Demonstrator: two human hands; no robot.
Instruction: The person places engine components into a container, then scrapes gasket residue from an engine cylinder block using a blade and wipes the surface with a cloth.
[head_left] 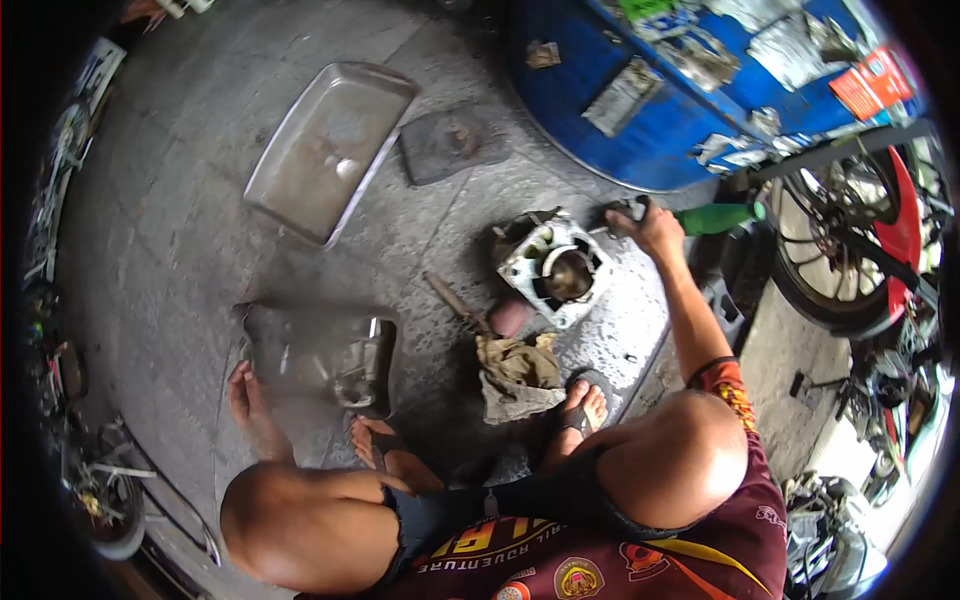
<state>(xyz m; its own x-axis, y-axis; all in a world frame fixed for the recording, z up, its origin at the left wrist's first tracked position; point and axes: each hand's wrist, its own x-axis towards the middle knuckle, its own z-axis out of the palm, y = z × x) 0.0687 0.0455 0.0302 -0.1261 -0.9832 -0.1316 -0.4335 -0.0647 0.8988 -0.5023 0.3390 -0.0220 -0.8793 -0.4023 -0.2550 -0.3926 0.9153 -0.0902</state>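
My left hand [247, 397] is open beside the left edge of a dark metal pan [385, 398]; whether its fingers touch the rim I cannot tell. Several metal parts lie in the pan, partly blurred by a grey haze. My right hand [658, 232] is closed on a dark object [628, 211] of a kind I cannot make out. Just beyond that hand is a green bottle [715, 218]. To the left of the right hand, a metal engine block [552, 268] with a round bore rests on the wet floor. A brown rag [518, 378] lies between my feet.
A large rectangular tray [325, 150] sits at the upper left, with a flat dark slab [455, 143] beside it. A blue drum [580, 110] stands at the upper right. A motorcycle wheel [830, 235] is at the right. A brush-like tool [452, 298] lies near the engine block.
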